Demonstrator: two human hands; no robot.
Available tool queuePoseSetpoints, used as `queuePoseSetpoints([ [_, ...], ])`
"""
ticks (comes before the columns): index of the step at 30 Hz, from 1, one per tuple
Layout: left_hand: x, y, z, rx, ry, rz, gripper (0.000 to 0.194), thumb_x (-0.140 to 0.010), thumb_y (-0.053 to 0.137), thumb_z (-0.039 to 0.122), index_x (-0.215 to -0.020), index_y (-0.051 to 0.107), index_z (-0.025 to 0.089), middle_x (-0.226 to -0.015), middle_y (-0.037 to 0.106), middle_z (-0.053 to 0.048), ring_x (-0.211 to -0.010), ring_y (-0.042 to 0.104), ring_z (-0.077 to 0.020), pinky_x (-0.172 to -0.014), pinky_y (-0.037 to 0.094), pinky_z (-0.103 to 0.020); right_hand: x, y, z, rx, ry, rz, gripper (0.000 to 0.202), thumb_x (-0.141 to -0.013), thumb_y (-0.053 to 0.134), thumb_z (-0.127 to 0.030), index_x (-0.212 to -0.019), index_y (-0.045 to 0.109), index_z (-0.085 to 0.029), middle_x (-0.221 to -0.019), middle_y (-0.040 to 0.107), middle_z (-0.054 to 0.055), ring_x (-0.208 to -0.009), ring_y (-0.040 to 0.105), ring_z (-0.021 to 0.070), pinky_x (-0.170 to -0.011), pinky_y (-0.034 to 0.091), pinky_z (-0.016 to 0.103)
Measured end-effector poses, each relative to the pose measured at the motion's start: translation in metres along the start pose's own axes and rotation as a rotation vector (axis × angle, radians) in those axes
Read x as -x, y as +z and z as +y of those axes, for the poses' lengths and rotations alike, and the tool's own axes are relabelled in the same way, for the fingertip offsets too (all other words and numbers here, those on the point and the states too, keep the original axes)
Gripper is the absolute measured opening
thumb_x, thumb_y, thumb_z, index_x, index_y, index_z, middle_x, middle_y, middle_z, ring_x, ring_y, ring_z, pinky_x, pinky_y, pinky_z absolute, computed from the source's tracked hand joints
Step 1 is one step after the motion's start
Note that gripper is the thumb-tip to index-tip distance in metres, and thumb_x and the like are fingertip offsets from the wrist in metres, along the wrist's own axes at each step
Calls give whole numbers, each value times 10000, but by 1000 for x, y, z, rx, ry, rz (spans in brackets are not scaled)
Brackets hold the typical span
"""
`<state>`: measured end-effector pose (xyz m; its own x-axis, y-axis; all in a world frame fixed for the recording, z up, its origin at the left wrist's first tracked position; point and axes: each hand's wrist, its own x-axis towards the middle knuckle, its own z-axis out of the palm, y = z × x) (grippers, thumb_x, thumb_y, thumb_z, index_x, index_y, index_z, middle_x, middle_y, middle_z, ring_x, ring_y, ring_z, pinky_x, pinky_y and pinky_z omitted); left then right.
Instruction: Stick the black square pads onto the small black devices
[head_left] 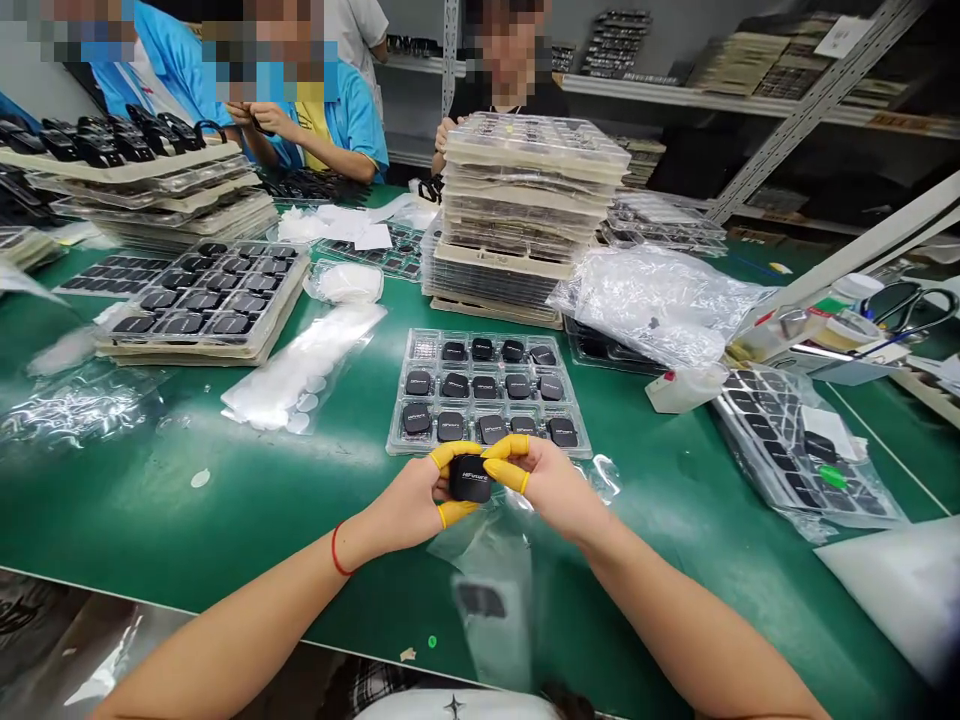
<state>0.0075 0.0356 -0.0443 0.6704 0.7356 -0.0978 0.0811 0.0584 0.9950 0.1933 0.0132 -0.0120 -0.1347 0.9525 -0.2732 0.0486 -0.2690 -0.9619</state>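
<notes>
Centrally in the frame, both hands meet on a black case [470,487], rounded-square, pale lettering on its face, held above the tabletop [150,520]. Left hand [409,500]: grip closed, yellow-covered fingertips at the case's top and bottom edges; red cord [337,550] round the wrist. Right hand [561,490]: grip pinched nearly closed at the case's upper right edge, thumb lapping onto the face; fingertips also covered in yellow.

Just beyond the hands, a clear tray [424,346] carries rows of similar black cases. Below them, a clear plastic film [491,545] lies towards the bottom edge, a blurred dark piece on it.

Left of centre: a clear sheet of white pieces [289,375]. Upper centre: a tall stack of trays [529,200], a crumpled clear bag [660,300] to its right. Far right: scissors [919,305] over a box of supplies [832,362].

Upper left: co-workers in blue, one with hands [270,120] raised.
</notes>
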Motion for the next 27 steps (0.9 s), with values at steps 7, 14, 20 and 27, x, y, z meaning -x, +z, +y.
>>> queuePoseSetpoints([
  [7,2,3,1,-23,20,-55,492,-772,637,211,-1230,456,237,-1027,624,-45,-854,643,-175,-789,546,-284,0,1,3,65,60,-49,168,-714,643,-319,-778,620,-165,-775,623,11,-733,556,143,-698,430,285],
  [14,2,2,1,-17,17,-71,476,-774,642,217,-1216,466,237,-1015,619,-41,-859,639,-176,-804,544,-300,-1,0,4,67,68,-63,183,-724,642,-337,-784,629,-165,-775,624,9,-724,547,139,-693,417,285],
  [20,2,2,0,-27,19,-79,479,-784,633,201,-1228,459,237,-1023,618,-40,-869,638,-176,-803,547,-297,-1,0,5,95,51,-62,166,-735,627,-320,-800,625,-167,-798,631,14,-754,558,149,-718,427,294],
  [27,2,0,1,-48,-9,-108,481,-791,627,190,-1234,444,226,-1021,619,-42,-864,640,-178,-794,551,-309,3,2,0,297,19,-6,124,-745,592,-275,-807,631,-175,-831,634,17,-781,560,163,-751,432,311],
])
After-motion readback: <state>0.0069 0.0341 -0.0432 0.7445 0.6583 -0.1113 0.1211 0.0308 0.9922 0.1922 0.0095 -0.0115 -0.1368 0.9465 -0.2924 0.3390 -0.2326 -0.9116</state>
